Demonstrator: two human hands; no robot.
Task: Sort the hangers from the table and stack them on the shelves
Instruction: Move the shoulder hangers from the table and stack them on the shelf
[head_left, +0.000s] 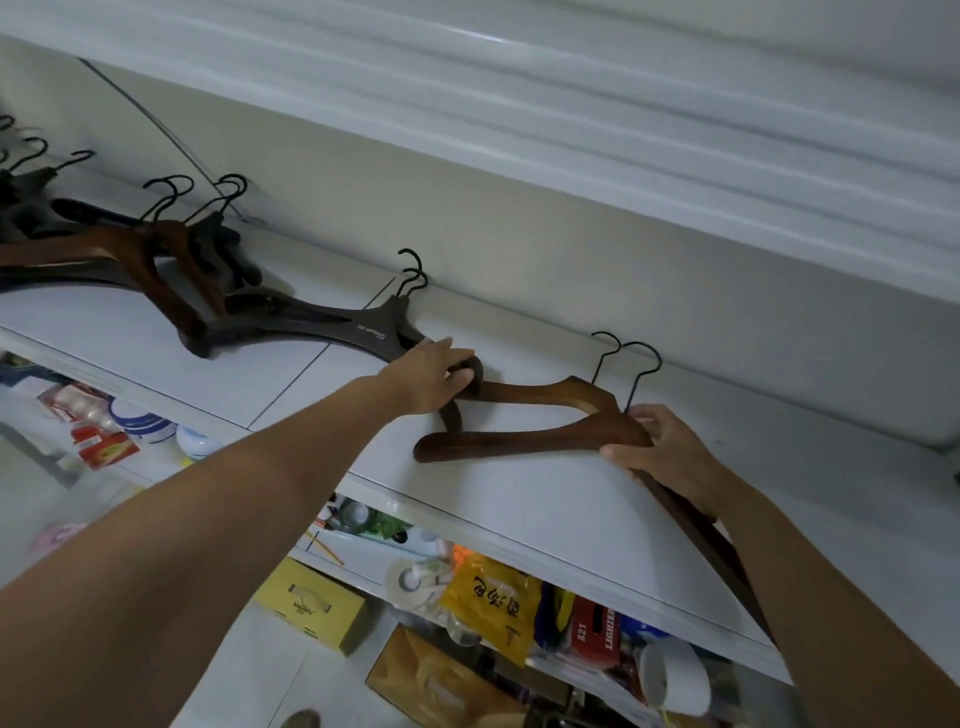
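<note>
Brown hangers (524, 415) are being squared on the shelf (519, 499), ends clasped by left hand (434, 382) and right hand (660, 449); release is judged next.

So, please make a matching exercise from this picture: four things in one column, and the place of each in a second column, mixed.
Things:
1. left hand
2. right hand
3. dark hanger pair
4. yellow bag

Places:
A. on the lower shelf, under the white shelf
B. at the neck of the front brown hanger, near its hook
C. lying on the shelf, left of the brown hangers
D. on the left end of the rear brown hanger

Pairs: 1-D, 2-B, 3-C, 4-A
</note>
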